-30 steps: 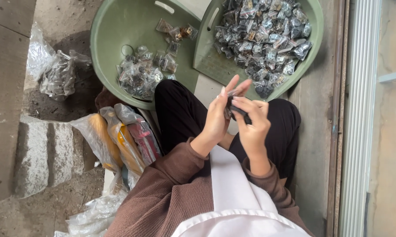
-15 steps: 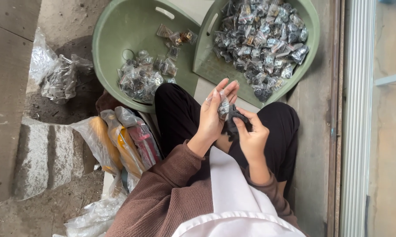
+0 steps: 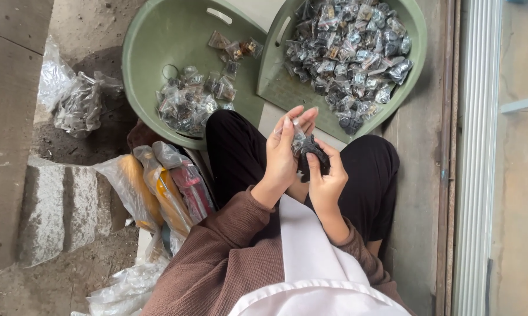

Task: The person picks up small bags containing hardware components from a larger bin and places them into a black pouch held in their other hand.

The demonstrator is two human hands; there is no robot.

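Note:
My left hand (image 3: 284,153) holds a small clear plastic bag (image 3: 295,136) up in front of my lap, fingers spread behind it. My right hand (image 3: 325,178) grips a small black spiky object (image 3: 311,151) and presses it against the bag's opening. Both hands meet above my black-trousered knees. Beyond them lie two green tubs: the left tub (image 3: 153,47) has a smaller heap of filled clear packets (image 3: 188,102), and the right tub (image 3: 410,70) is piled with several packets of dark pieces (image 3: 352,52).
Clear bags with orange and red contents (image 3: 158,187) lean by my left knee. Crumpled plastic bags (image 3: 71,96) lie on the dirt at left, beside concrete blocks (image 3: 53,210). A white metal frame (image 3: 477,158) runs along the right.
My hands have shifted slightly; the clear bag is now raised in my left hand and the black object sits at its mouth under my right fingers.

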